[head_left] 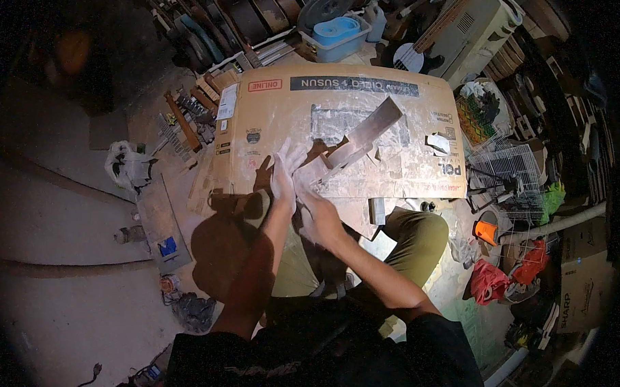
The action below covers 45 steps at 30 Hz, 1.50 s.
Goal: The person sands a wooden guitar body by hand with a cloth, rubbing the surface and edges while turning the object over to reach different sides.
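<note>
My left hand (284, 173) is dusty white, with its fingers stretched away from me and a little apart. Close against it is my right hand (321, 220), near the heel of the left; its fingertips are partly hidden, so I cannot tell whether they grip anything. Just beyond my hands, a long flat wooden piece (372, 126) slants up to the right, with a darker squared far end and a stepped, notched near part. It rests over a large cardboard sheet (272, 107) smeared with pale dust. The near end of the wood comes very close to my right hand.
A small white scrap (438, 143) lies on the cardboard's right side. A small block (377, 211) stands at its near edge. Wood offcuts (183, 123) lie to the left, a blue tub (334, 37) beyond, and a white wire rack (508, 176) to the right.
</note>
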Motion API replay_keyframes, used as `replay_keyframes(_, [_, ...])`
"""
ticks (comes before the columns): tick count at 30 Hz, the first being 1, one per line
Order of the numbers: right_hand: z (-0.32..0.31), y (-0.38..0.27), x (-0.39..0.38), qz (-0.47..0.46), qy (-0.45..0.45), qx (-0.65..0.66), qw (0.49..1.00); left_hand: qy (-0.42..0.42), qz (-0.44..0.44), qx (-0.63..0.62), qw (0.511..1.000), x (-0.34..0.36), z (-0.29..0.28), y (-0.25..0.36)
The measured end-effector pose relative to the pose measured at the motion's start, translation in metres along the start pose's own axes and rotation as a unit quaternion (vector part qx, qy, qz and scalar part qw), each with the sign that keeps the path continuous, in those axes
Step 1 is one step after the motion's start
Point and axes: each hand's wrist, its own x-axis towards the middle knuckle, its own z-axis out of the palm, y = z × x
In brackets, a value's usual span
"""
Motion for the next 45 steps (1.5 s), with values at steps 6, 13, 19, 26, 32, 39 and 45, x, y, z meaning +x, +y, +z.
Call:
replay_keyframes(6, [-0.02,-0.019,0.013,0.1,-0.079,-0.021,0.992,0.012,0.007,-0.016,1.0,-0.001,-0.008,-0.002])
replay_keyframes(13, [-0.013,-0.002,0.012,0.083,-0.071,-0.03,0.994,0.003,0.035,0.003,0.999,0.004,-0.011,-0.009])
replay_keyframes(19, [-0.029,0.024,0.025,0.043,-0.092,-0.211,0.972,0.012,0.03,0.026,0.999,0.003,-0.009,-0.005])
replay_keyframes(26, [-0.025,-0.002,0.013,0.167,-0.138,-0.152,0.964,0.01,0.076,0.028,0.997,0.006,-0.015,-0.015])
replay_keyframes(32, [-0.03,0.005,0.015,0.059,-0.077,-0.02,0.995,0.024,0.057,0.025,0.998,0.004,-0.021,-0.015])
replay_keyframes(39, [-0.014,0.002,0.008,0.052,-0.004,0.08,0.995,0.004,0.056,0.036,0.998,0.009,-0.016,-0.014])
replay_keyframes(45, [-0.004,0.008,0.006,0.003,0.008,0.145,0.989,0.01,0.03,-0.002,0.999,0.006,-0.008,-0.006])
